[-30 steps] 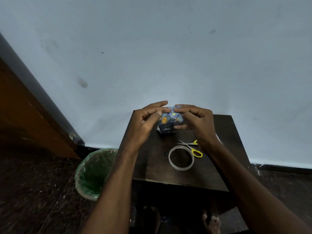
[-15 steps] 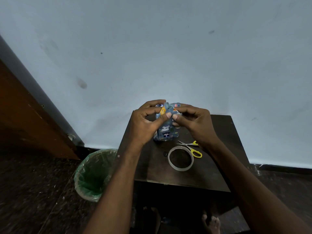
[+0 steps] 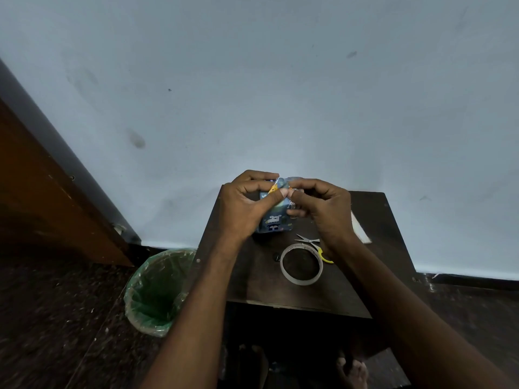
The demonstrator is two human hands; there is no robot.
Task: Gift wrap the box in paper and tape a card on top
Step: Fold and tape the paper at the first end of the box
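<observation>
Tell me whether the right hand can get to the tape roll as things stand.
Probably yes, once it lets go. The right hand is busy pinching paper on the box, but the tape roll lies flat on the table just below its wrist, nothing covering it; the scissors lie beside it.

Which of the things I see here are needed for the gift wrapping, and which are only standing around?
For the job:
- wrapped box, held by the left hand and right hand
- tape roll
- scissors
- white sheet at the table's right edge, perhaps the card; I cannot tell

Just lying about:
- bin with green liner
- wooden door
- table, only the work surface
</observation>
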